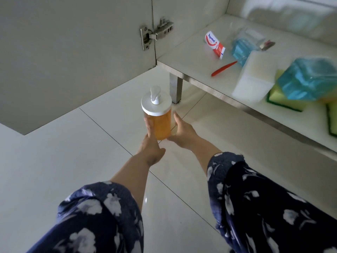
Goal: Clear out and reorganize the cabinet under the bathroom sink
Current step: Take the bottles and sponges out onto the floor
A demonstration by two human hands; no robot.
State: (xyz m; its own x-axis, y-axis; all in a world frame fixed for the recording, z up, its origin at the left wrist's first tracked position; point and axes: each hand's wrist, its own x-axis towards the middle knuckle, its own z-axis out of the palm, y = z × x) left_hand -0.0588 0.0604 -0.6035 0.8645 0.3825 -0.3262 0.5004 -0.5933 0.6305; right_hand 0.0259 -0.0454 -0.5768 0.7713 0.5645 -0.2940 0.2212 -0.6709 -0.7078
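At the centre of the frame, a pump bottle [157,115] with a white lid and amber liquid stood over the pale tiled floor [73,161], held between both hands. The left hand [150,141] lay against its left side with fingers fairly straight, and the right hand [182,133] cupped its right side, fingers reaching up the wall of the bottle; whether its base touched the floor could not be told. Both arms wore dark floral sleeves [264,207]. Toward the upper left, the open cabinet door [73,52] showed its metal hinge [155,33]. Across the upper right ran the cabinet shelf [182,57], raised on a metal leg [176,88]. On it lay a toothpaste tube [215,45], a red toothbrush [224,68], a white box [255,79], blurred blue plastic packs [308,79] and yellow-green sponges [284,99] at the right edge.
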